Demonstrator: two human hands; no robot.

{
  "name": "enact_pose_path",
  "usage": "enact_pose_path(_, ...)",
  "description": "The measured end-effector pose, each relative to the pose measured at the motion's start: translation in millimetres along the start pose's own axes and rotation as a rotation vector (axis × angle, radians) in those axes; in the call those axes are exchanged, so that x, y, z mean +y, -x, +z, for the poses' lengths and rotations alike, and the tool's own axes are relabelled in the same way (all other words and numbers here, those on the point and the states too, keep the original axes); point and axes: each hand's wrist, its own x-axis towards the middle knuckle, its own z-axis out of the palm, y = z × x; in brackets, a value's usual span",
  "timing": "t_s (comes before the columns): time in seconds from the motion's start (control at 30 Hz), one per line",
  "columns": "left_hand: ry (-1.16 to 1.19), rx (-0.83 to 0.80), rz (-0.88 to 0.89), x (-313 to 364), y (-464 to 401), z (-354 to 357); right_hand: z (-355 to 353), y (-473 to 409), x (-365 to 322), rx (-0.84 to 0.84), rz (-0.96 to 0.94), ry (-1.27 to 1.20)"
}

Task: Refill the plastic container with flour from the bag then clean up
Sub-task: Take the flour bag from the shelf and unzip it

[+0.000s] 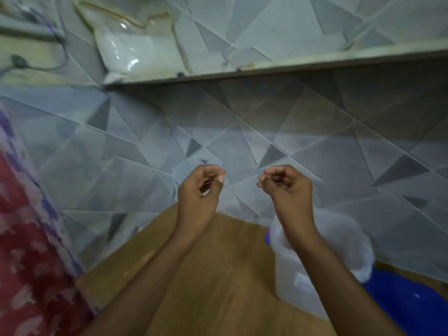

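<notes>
I hold both hands up in front of a tiled wall, fingers pinched together. My left hand and my right hand each grip the thin top edge of a translucent plastic bag. The bag hangs down behind my right forearm, with white flour showing through it. A faint film of the plastic is visible beside my left fingers. Below the bag at the bottom right sits a blue plastic container, partly hidden by my right arm and the bag. The frame is blurred by motion.
A brown wooden table lies under my arms. On a shelf above, a second clear bag of white powder leans against the wall. Red patterned cloth hangs at the left. Cables run at the top left.
</notes>
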Motion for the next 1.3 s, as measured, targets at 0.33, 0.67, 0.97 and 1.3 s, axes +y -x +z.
enact_pose_path(0.33,-0.07,0.214,0.113,15,-127,-76,127,-94,-35,-0.109,-0.153,-0.062)
enact_pose_path(0.67,-0.236,0.325,0.197,-7,-250,-119,228,-185,-45,-0.273,-0.323,-0.063)
enact_pose_path(0.97,-0.363,0.377,0.209,-24,-387,-170,347,-271,-52,-0.356,-0.443,0.124)
enact_pose_path(1.3,-0.535,0.435,0.121,-56,-570,-225,458,-356,-58,-0.384,-0.397,0.368)
